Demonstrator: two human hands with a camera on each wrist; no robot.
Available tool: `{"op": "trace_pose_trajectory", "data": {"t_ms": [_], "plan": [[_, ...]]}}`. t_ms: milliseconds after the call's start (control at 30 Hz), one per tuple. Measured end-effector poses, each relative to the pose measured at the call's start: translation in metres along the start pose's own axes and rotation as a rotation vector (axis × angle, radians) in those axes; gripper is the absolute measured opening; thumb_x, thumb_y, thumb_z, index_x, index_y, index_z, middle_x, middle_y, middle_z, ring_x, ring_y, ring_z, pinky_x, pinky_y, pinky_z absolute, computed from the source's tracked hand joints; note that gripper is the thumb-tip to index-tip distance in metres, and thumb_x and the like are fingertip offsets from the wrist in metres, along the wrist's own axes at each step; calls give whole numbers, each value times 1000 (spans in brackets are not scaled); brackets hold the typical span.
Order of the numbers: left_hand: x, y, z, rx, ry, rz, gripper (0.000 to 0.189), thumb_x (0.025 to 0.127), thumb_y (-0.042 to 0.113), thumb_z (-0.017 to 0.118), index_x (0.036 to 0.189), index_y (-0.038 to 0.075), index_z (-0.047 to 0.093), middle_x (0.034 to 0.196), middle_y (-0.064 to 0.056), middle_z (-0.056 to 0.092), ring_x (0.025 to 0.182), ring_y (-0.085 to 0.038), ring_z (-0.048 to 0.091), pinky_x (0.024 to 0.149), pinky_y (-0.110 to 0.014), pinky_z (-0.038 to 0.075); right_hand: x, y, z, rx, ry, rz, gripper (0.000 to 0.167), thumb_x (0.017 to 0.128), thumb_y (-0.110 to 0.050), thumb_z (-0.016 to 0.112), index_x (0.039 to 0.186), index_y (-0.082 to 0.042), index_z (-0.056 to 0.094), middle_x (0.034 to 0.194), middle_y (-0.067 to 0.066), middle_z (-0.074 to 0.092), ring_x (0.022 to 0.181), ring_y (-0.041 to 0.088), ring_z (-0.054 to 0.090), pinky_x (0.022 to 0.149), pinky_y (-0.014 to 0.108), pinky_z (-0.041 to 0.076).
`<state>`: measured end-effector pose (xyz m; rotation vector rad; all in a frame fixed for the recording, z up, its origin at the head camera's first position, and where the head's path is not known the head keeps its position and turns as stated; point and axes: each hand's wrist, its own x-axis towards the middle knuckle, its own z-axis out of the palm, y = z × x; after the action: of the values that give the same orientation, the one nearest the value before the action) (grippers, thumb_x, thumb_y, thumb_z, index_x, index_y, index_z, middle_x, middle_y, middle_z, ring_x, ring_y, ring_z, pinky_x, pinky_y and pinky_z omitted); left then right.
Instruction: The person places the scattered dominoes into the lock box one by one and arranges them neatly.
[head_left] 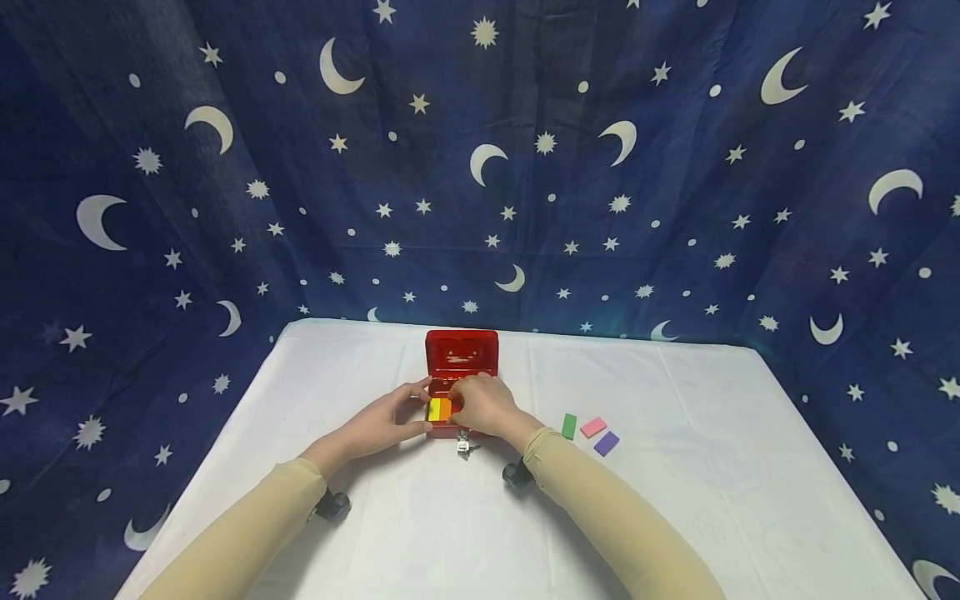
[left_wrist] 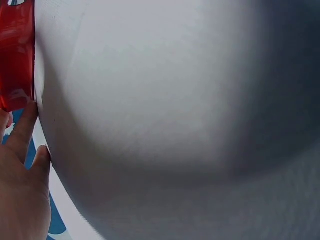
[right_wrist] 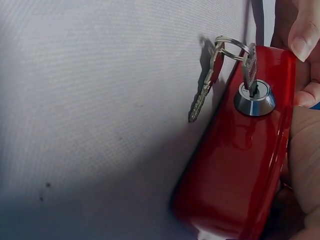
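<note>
A red cash box stands on the white table with its lid raised. My left hand grips the box's left end, the thumb near the front corner and the fingers farther back. Inside the box, a yellow block lies beside an orange block. Reaching in from above, my right hand pinches the orange block at its right side; the hand covers the right part of the interior. A key sits in the silver lock on the box's front, and a second key hangs from its ring.
To the right of the box lie a green block, a pink block and a purple block, flat on the white tablecloth. A dark blue curtain with moons and stars surrounds the table's back and sides.
</note>
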<state>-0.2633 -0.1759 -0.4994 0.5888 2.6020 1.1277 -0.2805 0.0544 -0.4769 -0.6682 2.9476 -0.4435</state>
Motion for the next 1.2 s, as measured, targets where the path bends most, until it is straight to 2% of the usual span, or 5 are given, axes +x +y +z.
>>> {"op": "trace_pose_trajectory", "data": {"t_ms": [300,733,1200], "plan": [[0,2,0,7,-2,12,47,90,46,77,128,31,54,163,16,33,151,-20,30,119,-62,25,-1,0,-2,0,-12,10,41,82,-35,86,118,-19,77,100,-8,74,98,17,57,101,43,47],[0,5,-1,20,-2,-3,54,88,52,76,131,28,55,163,18,31,152,-20,29,118,-63,25,0,2,-3,9,-19,16,44,80,-34,87,119,-17,76,102,-6,74,98,17,59,101,44,48],[-1,4,-1,14,-6,-4,49,89,48,77,129,29,55,163,17,32,152,-21,29,118,-63,25,-4,3,-11,116,-4,14,49,80,-35,87,125,-19,74,108,-7,74,99,15,58,98,42,52]]}}
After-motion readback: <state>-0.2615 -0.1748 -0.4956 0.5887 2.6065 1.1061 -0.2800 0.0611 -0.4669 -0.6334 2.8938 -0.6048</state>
